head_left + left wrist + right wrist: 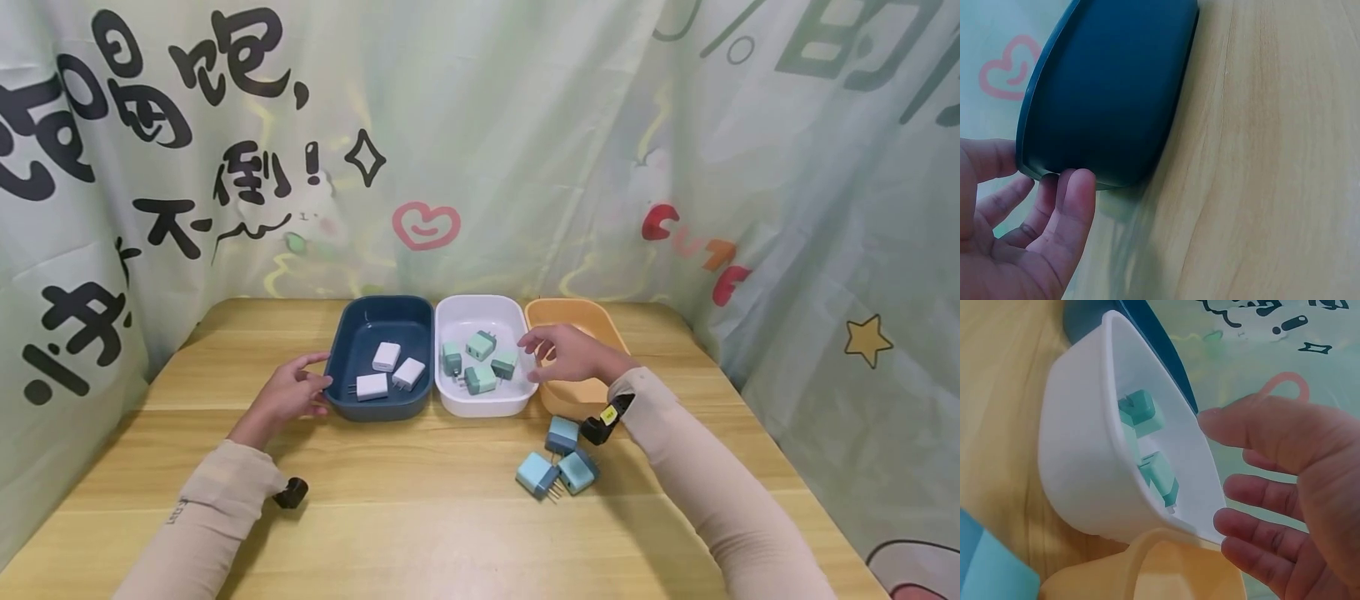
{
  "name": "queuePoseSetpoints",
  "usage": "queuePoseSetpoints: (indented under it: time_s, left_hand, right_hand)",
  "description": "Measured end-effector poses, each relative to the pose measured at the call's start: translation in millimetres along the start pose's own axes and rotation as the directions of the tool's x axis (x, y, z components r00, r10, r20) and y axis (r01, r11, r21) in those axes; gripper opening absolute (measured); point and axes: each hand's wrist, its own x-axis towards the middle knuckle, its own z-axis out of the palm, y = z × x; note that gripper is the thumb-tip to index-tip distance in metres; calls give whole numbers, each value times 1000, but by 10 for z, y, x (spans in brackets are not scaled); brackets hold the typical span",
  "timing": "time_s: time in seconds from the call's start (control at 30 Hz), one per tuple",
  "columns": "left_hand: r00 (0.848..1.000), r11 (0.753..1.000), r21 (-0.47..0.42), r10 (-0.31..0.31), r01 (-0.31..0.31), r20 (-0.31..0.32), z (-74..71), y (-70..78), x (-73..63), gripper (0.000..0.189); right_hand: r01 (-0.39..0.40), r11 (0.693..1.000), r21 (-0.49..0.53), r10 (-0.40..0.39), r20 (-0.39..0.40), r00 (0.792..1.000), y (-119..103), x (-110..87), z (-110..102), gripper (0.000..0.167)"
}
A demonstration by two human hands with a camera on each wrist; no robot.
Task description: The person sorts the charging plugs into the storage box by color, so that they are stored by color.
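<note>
My left hand [288, 390] is at the left side of the dark blue bin [386, 410], its relaxed fingers touching the bin's rim and outer wall in the left wrist view. Three white charger plugs [386, 357] lie inside that bin. Over the border of the white bin [483, 407] and the orange bin [581, 312] hovers my right hand [562, 350], fingers loosely bent and holding nothing. Several mint green charger plugs [480, 379] are in the white bin; the right wrist view shows some of them [1159, 475] past its rim.
Three blue charger plugs [537, 475] lie on the wooden table [420, 517] in front of the orange bin, beneath the right wrist. The three bins stand side by side. Behind them hangs a printed curtain [517, 167].
</note>
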Motion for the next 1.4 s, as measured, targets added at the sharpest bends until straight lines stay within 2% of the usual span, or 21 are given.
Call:
queuePoseSetpoints:
  time_s: [0.83, 1.4]
  left_hand:
    - [1000, 1000, -2, 6, -6, -1, -8, -9, 11, 57]
    - [1000, 1000, -8, 6, -6, 3, -3, -1, 5, 57]
  right_hand:
    - [165, 986, -35, -167, -64, 984, 9, -663, 164, 42]
    - [77, 995, 57, -76, -9, 997, 34, -1050, 391, 45]
